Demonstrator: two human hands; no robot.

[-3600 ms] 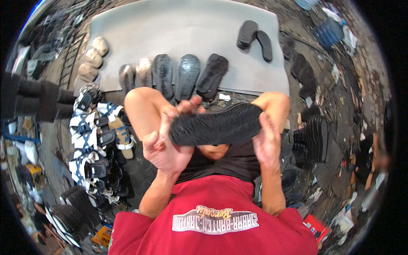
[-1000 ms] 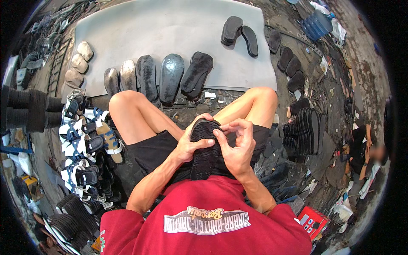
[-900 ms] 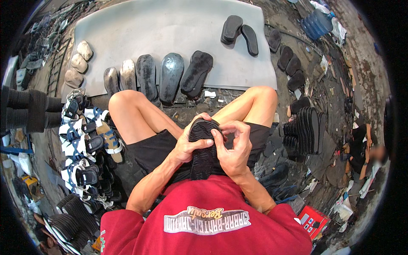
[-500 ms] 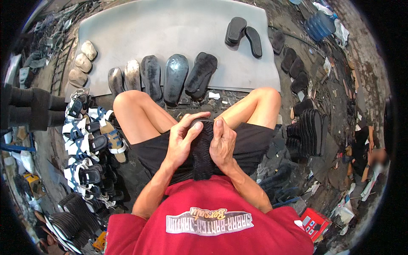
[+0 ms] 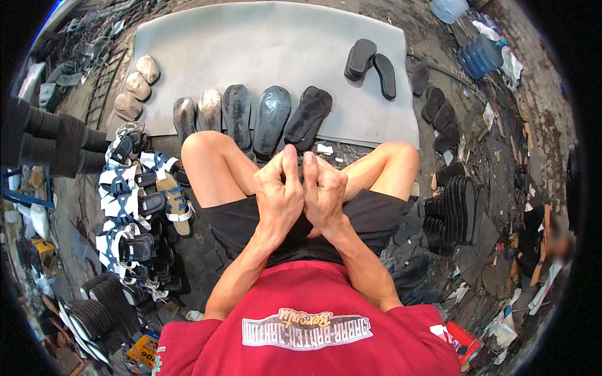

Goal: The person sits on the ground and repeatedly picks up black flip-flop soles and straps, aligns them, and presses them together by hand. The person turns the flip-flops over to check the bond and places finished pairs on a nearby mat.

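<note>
While dark ribbed stacks (image 5: 59, 141) crowd the far left, a column of white-and-navy sandals (image 5: 128, 197) runs down the floor (image 5: 210, 257) just beside them, with black ridged soles (image 5: 110, 313) fanned out below and a yellow box (image 5: 143, 349) near those. A tan sandal (image 5: 176, 203) with blue straps lies at the right side of the column. Farther up, three beige rounded pieces (image 5: 138, 86) sit along the left edge of a grey sheet (image 5: 269, 47). Next come five foot-shaped pieces in a row at the sheet's near edge: two narrow ones (image 5: 209, 109) with a pale sheen, a dull black one (image 5: 237, 116), a glossy dark one (image 5: 272, 119) and a fuzzy black sole (image 5: 309, 116), tilted, which lies nearest the hands, just beyond the thumbs. Over the black shorts (image 5: 370, 216), the left hand (image 5: 279, 194) and right hand (image 5: 325, 191) are drawn in side by side, fingers curled under and thumbs pointing away from the body; whether anything is gripped between them cannot be told. To the right, black soles (image 5: 360, 59) rest on the sheet's far corner, a ridged black sole stack (image 5: 461, 210) stands beyond the right knee, and a blue water jug (image 5: 481, 56) lies near the upper right.
</note>
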